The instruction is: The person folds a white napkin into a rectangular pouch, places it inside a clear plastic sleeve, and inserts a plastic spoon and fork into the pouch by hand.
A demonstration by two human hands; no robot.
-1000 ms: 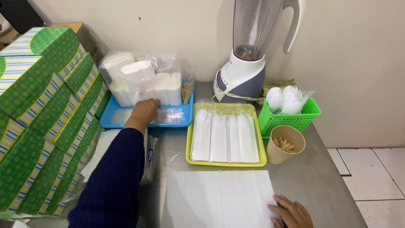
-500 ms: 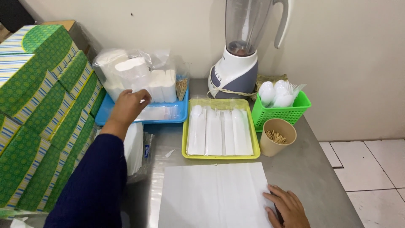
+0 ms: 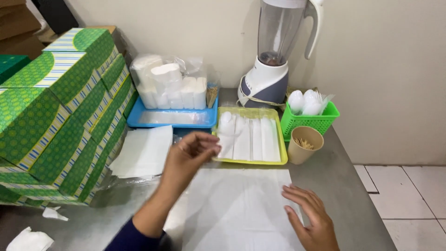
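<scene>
Pinched at my left hand's fingertips, a thin clear wrap, hard to make out, hangs above the white paper sheet; my right hand presses flat, empty. I should keep the sheet pinned. Beyond: yellow tray, blender.

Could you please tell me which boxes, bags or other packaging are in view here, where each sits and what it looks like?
Stacked cartons: left side of the counter, rectangular, green dotted pattern with blue, yellow and white striped edges.
Clear plastic bags: on the blue tray against the wall, holding white rolled and stacked items.
Brown cardboard boxes: far upper left corner, plain.
No labels, signs or screens are in view.
</scene>
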